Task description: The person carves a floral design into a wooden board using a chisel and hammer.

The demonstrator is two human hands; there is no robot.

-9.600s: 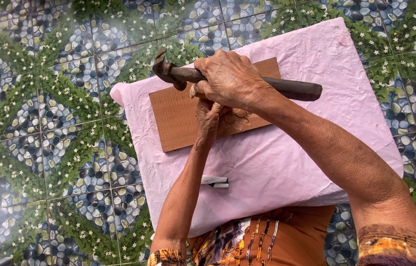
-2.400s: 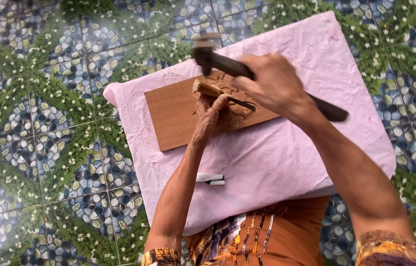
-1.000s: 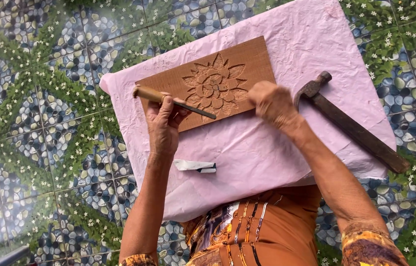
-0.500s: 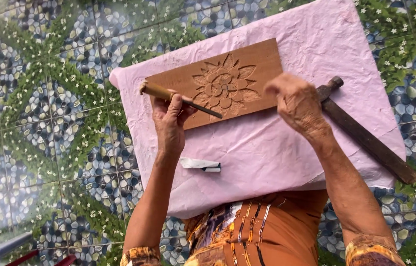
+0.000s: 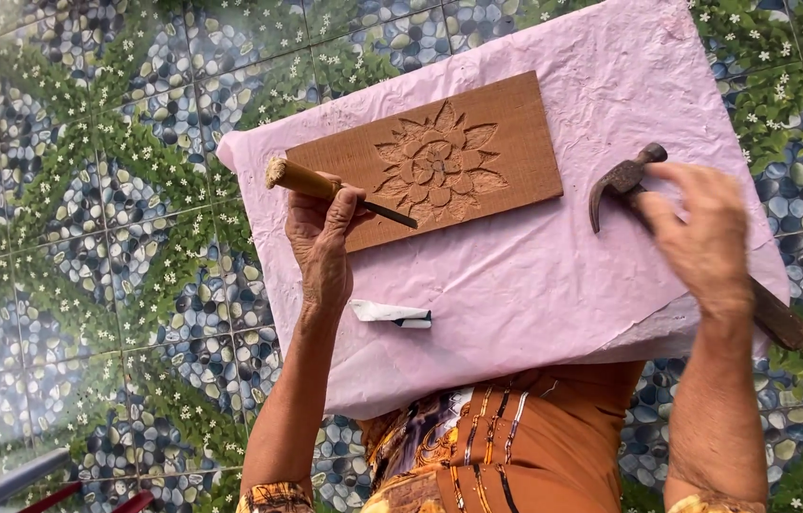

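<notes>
A brown wooden board (image 5: 506,142) carved with a flower lies on a pink cloth-covered surface (image 5: 563,285). My left hand (image 5: 323,242) grips a wooden-handled chisel (image 5: 304,179), its metal tip resting on the board's lower left near the carving. A claw hammer (image 5: 624,179) lies on the cloth to the right of the board, handle running down to the right. My right hand (image 5: 700,237) hovers over the hammer's handle with fingers spread, holding nothing.
A small white-wrapped piece (image 5: 394,313) lies on the cloth below my left hand. The floor around has blue pebble and green leaf patterned tiles (image 5: 88,237). Metal and red rods (image 5: 12,480) show at the bottom left. My orange patterned clothing (image 5: 506,446) is below the cloth.
The hammer went from striking the chisel in my right hand to lying on the cloth. My right hand moved off the board to above the hammer's handle; the left keeps the chisel.
</notes>
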